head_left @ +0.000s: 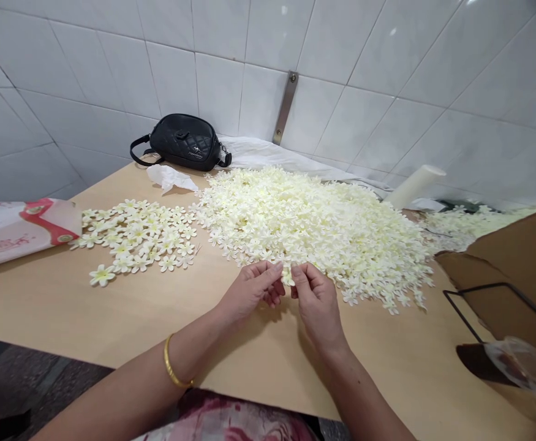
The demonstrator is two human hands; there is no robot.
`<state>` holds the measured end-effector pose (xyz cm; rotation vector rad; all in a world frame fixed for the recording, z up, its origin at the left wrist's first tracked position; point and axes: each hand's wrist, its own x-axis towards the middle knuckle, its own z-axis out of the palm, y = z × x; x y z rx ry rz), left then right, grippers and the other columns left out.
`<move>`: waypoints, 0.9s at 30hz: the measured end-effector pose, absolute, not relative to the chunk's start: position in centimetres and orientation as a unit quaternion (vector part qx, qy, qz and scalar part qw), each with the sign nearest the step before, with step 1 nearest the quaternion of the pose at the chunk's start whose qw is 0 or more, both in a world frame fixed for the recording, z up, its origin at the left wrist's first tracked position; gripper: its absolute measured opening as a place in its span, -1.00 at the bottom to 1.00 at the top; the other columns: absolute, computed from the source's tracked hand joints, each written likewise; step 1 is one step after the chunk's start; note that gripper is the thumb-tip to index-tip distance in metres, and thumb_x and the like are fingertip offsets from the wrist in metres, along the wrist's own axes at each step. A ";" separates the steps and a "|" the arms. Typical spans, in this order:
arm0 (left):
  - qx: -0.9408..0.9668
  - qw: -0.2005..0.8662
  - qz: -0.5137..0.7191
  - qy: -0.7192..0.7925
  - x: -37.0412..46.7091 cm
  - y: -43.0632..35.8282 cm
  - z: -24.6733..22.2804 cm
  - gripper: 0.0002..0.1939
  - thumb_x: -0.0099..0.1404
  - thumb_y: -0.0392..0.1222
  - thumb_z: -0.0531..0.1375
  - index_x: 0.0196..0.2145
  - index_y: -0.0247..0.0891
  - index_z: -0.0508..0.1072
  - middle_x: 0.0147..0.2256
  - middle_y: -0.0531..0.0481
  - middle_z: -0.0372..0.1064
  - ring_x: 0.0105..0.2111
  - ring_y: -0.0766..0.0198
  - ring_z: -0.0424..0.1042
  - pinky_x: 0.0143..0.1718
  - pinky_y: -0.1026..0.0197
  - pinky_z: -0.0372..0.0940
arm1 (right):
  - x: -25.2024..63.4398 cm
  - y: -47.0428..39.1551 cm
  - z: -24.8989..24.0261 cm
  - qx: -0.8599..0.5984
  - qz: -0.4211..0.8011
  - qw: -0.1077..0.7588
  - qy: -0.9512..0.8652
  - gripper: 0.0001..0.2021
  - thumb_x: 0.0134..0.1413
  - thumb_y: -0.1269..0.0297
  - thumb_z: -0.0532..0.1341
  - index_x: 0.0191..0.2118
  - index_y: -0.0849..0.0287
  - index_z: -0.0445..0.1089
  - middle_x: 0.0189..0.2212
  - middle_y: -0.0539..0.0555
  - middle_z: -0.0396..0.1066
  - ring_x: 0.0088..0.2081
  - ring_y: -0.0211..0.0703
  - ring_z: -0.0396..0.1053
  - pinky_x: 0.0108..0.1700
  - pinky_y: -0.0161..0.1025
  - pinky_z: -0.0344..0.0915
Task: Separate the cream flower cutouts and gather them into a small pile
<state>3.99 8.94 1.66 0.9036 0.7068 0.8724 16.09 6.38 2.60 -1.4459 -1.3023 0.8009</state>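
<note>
Between my two hands is a small pale yellow artificial flower (288, 276), pinched from both sides. My left hand (259, 283), with a gold bangle on its wrist, grips it at the left with thumb and fingers. From the right, my right hand (314, 297) closes its thumb and forefinger on it. Just beyond my fingers spreads a large heap of cream-white flowers (304, 214). A smaller, flatter group of yellow-centred flowers (143, 236) lies on the table to the left.
A black quilted bag (185, 142) and a crumpled tissue (171, 178) lie at the back left. At the left edge is a red-and-white bag (19, 233). On the right are a white roll (415, 187), a cardboard box (520, 263), a black wire frame (483, 286) and a plastic cup (525, 367).
</note>
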 end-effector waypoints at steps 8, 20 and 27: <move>0.485 0.739 0.371 0.284 3.8 8.7 1.9 -0.78 0.09 -0.12 0.16 -0.56 -0.34 0.30 -0.58 0.01 0.33 -0.62 0.44 0.23 -0.58 0.35 0.11 | 16.2 6.7 2.3 -0.486 0.576 0.516 -0.408 -0.73 -0.01 0.16 0.09 -0.60 0.18 0.12 -0.74 -0.11 0.11 -0.67 -0.37 0.07 -0.60 -0.39 0.00; 0.526 0.654 0.401 0.367 4.0 8.6 2.2 -0.69 0.16 -0.04 0.06 -0.59 -0.32 0.25 -0.66 0.10 0.19 -0.66 0.45 0.18 -0.60 0.34 0.10 | 15.7 5.5 2.1 -0.593 0.250 0.490 -0.588 -0.86 0.09 0.24 0.02 -0.33 0.17 0.23 -0.52 -0.03 0.20 -0.47 -0.28 0.19 -0.44 -0.34 0.17; 0.470 0.705 0.410 0.339 3.8 8.8 1.6 -0.71 0.12 -0.05 0.12 -0.59 -0.35 0.32 -0.65 0.07 0.21 -0.64 0.44 0.19 -0.55 0.34 0.11 | 16.4 4.9 1.0 -0.515 0.025 0.454 -0.727 -0.66 0.04 0.40 0.06 -0.04 0.05 0.28 -0.28 0.11 0.18 -0.25 -0.16 0.23 -0.23 -0.15 0.24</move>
